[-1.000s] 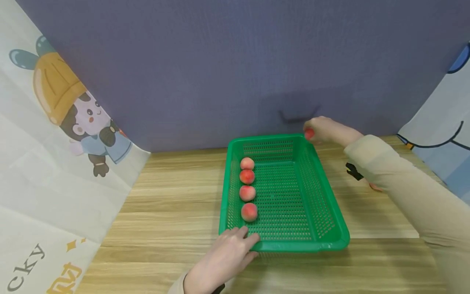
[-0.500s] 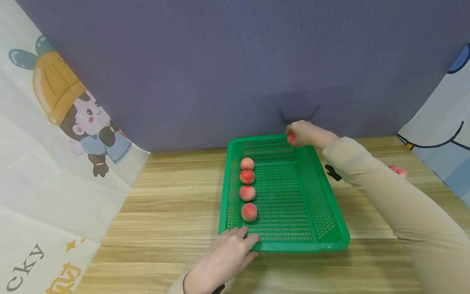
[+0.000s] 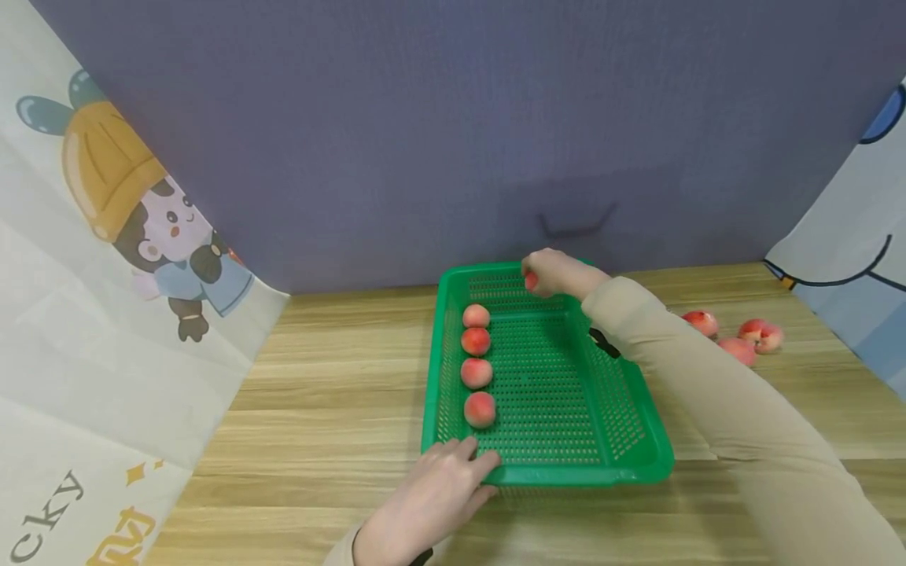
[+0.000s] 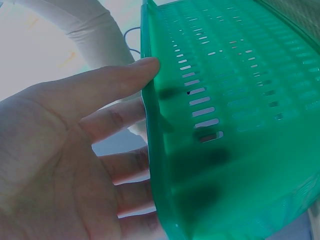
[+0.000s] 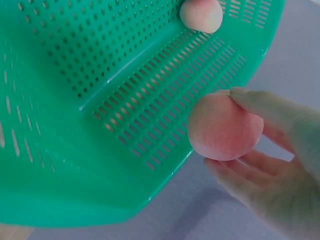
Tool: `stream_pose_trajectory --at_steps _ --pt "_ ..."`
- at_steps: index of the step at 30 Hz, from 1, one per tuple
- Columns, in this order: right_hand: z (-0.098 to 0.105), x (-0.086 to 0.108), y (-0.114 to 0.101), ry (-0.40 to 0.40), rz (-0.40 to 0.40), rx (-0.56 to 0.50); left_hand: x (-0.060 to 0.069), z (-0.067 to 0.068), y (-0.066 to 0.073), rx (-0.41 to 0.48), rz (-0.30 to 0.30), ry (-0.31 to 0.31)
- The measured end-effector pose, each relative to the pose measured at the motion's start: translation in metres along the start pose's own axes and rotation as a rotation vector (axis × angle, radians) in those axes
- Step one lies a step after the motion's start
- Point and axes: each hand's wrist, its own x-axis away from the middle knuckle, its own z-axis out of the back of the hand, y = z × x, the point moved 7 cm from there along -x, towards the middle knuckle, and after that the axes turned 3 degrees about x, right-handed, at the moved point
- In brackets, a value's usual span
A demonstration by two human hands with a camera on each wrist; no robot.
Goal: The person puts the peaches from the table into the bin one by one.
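Fingers of the right hand (image 3: 559,272) are pinching a peach (image 5: 224,129) near the far rim of the basket (image 3: 552,475); the left hand (image 3: 437,491) is gripping the near rim. Inside, four peaches (image 3: 476,373) are forming a row. Placing is seemingly going on, next needing gentle lowering.

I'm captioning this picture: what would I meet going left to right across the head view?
Cartoon figure, row of four peaches, right hand holding a peach, three loose peaches on the wood-grain table.
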Motion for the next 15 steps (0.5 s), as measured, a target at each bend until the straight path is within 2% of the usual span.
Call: stream_pose_trajectory --at_steps 5,8,15 --pt "-0.007 -0.004 -0.006 -0.018 0.007 -0.020 0.000 0.000 0.000 -0.004 -0.005 0.004" --pt "-0.010 -0.006 -0.011 0.004 0.030 -0.014 0.000 0.000 0.000 0.000 -0.006 0.003" --pt "-0.025 -0.014 -0.013 -0.009 0.017 -0.044 0.000 0.001 0.001 0.007 -0.002 -0.003"
